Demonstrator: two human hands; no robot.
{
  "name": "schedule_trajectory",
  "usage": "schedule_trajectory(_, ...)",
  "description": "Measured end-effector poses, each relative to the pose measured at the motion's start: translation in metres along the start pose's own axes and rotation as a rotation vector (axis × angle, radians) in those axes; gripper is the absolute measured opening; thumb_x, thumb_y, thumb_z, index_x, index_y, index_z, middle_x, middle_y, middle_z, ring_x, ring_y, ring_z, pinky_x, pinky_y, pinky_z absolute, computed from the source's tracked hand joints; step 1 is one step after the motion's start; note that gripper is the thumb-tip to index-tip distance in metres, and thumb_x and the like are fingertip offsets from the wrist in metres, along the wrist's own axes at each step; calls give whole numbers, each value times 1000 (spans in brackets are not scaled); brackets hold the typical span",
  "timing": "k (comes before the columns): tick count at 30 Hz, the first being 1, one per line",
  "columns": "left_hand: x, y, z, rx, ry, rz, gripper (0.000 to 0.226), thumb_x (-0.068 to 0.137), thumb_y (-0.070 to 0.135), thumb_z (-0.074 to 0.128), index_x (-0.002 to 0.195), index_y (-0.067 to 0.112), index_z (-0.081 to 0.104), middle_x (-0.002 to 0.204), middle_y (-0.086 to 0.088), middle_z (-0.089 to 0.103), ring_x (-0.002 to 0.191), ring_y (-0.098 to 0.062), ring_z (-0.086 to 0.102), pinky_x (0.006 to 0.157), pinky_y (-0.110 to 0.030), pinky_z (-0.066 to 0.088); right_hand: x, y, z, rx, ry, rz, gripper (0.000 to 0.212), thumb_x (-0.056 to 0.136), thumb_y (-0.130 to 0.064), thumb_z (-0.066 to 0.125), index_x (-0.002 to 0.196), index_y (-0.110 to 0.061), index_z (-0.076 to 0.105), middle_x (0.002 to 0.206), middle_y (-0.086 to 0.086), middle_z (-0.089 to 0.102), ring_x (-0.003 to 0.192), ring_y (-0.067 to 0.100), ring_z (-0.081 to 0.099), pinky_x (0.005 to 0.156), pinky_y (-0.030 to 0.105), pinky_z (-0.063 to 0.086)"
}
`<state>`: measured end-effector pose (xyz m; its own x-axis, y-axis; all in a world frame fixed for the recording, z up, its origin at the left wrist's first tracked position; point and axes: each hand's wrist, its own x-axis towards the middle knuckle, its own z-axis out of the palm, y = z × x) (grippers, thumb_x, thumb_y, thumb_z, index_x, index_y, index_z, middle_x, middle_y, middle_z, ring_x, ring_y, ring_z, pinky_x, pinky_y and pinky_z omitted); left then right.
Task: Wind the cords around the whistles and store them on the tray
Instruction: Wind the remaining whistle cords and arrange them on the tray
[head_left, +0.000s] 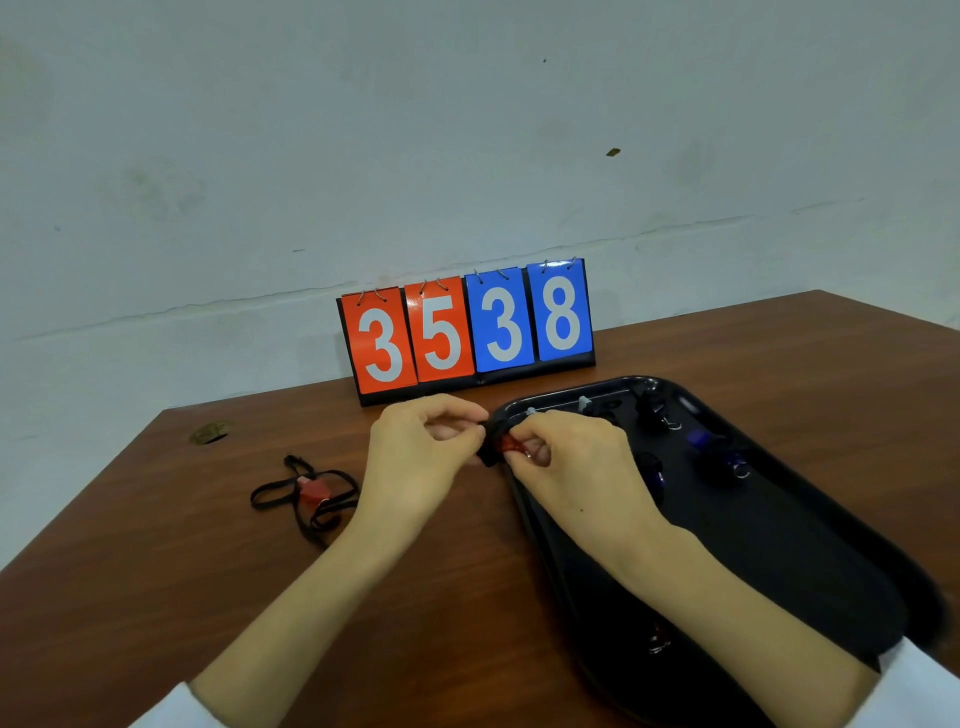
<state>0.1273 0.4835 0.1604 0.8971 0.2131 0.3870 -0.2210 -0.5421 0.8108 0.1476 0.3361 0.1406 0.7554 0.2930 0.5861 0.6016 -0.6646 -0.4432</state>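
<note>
Both hands meet over the near left corner of the black tray (810, 551). My right hand (571, 462) pinches a red whistle (508, 444) with black cord wrapped around it. My left hand (421, 452) grips the black cord (487, 447) at the whistle's left side. A second red whistle (313, 490) lies on the table to the left, its black cord (291, 491) spread in loose loops. On the tray rest several wound whistles: a blue one (714, 449), a black one (652, 410) and a white one (584, 404).
A flip scoreboard (467, 332) reading 35 and 38 stands at the back of the brown table (208, 571), just behind my hands. A small hole with a brass fitting (210, 432) sits at the table's far left. A pale wall rises behind.
</note>
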Motion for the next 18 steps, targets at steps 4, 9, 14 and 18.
schedule_trajectory(4, -2, 1, 2, -17, -20, 26, 21, 83, 5, 66, 89, 25, 71, 86, 9, 69, 73, -1, 67, 65, -11, 53, 0, 1, -1, 21, 7, 24, 13, 84, -24, 66, 92, -16, 71, 82, -4, 68, 74, 7, 61, 75, 30, 54)
schedule_trajectory(9, -1, -1, 2, 146, -68, 80, 20, 82, 13, 69, 100, 21, 71, 90, 14, 64, 82, 0, 63, 69, -10, 51, -1, 0, -1, 12, -26, 38, 15, 85, -25, 65, 95, -16, 71, 84, -3, 68, 77, 10, 62, 77, 32, 53)
schedule_trajectory(14, 1, -4, 5, 308, -92, 89, 24, 86, 13, 64, 109, 21, 68, 99, 13, 61, 81, 6, 54, 73, -5, 42, -2, 0, 0, -40, -56, 14, 14, 87, -26, 62, 96, -17, 69, 86, -4, 66, 78, 12, 60, 77, 32, 51)
schedule_trajectory(18, -3, -2, 5, 391, -67, 128, 27, 87, 12, 62, 113, 21, 65, 94, 10, 63, 82, 0, 57, 80, -14, 49, -3, -1, 3, -104, -59, -37, 11, 86, -24, 64, 92, -16, 69, 82, -3, 65, 75, 14, 61, 69, 27, 46)
